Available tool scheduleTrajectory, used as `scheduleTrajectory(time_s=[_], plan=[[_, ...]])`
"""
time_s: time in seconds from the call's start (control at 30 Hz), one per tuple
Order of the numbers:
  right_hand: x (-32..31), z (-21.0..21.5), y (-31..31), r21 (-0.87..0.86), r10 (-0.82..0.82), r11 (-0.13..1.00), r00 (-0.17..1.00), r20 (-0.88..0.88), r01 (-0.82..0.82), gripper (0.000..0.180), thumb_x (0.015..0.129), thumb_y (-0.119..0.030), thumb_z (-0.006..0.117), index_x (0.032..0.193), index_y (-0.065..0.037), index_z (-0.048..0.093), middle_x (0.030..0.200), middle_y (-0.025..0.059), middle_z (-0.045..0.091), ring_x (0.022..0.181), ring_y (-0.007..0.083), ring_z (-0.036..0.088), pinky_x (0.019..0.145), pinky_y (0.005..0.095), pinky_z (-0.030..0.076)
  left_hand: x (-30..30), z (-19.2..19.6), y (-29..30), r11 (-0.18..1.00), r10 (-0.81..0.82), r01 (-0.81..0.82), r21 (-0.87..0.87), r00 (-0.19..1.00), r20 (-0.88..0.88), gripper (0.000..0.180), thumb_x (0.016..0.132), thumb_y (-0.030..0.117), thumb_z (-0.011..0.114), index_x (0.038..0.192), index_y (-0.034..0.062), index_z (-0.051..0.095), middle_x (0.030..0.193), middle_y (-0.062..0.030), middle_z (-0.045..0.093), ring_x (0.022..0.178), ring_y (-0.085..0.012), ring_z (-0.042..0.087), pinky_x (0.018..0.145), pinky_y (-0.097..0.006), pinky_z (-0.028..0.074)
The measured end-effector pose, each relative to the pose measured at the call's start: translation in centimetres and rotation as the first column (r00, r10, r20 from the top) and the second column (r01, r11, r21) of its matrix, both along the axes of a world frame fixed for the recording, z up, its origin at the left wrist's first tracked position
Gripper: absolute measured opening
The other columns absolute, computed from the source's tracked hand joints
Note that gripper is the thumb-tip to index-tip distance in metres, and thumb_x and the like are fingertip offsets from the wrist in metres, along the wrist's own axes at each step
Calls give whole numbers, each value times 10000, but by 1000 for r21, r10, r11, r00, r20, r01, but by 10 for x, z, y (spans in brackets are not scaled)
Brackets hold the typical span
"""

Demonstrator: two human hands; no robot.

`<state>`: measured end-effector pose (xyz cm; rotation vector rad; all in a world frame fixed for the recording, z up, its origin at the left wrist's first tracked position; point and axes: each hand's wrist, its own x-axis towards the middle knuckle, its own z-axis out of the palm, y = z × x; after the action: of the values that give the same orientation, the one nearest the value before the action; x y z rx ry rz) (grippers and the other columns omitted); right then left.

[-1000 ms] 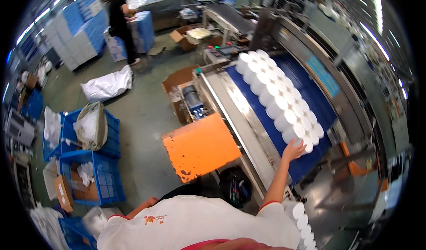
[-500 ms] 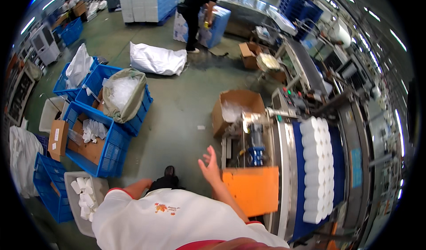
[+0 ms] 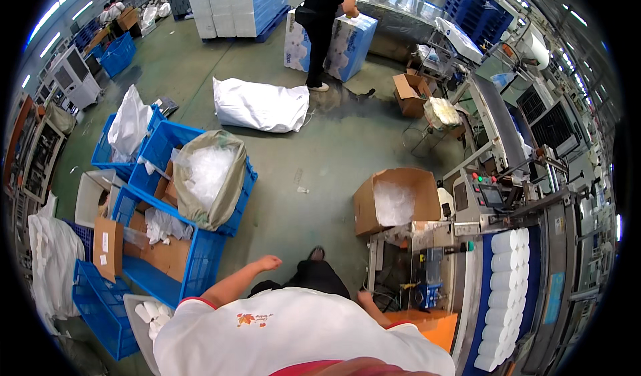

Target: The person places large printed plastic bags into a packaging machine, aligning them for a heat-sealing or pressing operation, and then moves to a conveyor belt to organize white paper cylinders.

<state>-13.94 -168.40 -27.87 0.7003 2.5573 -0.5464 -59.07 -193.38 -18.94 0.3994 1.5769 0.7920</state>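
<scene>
My left hand hangs in front of my body above the floor, its fingers curled in, with nothing visible in it. To its left is a blue crate lined with cardboard and holding crumpled plastic. My right hand is low by my right side, next to the machine frame and an orange panel; its fingers are too small and dark to make out. Further right, white rolls stand in rows on a blue conveyor belt.
An open cardboard box with clear plastic stands ahead right, beside a control panel. A sack-lined blue crate stands left. A white sack lies on the floor ahead. Beyond it, a person in black stands at wrapped packs.
My right hand, earlier raised with fingers spread beside the orange panel, has dropped to my side. My left hand has come into view. The view has shifted, and the person ahead stands more upright.
</scene>
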Motion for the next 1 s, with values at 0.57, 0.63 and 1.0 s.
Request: scheduleTrajectory(time_s=[0.57,0.63,1.0], plan=[[-427,38,389,-503,-676,697,701,-225,511,287,851,-264,488,771,-31,636,645,78,600,629,183,585,584,352,469,-326,18,214,401,-802,768,-499,31,-596,278,790,289,519,780,53,664,850,-150,652,767,-341,617,708,-447,488],[-496,105,443,-657,-734,589,651,-193,471,282,846,-284,541,866,-19,634,692,67,620,633,145,571,599,312,470,-346,17,240,375,-848,769,-517,59,-527,279,795,292,521,780,53,664,840,-148,653,760,-332,618,702,-440,488],[-416,15,597,-290,-611,759,792,-6,583,300,835,-237,446,964,-81,668,1056,160,632,967,318,606,827,412,472,-476,5,601,579,-806,724,-375,438,-398,287,820,306,532,777,53,661,784,-137,658,719,-288,621,671,-405,488]])
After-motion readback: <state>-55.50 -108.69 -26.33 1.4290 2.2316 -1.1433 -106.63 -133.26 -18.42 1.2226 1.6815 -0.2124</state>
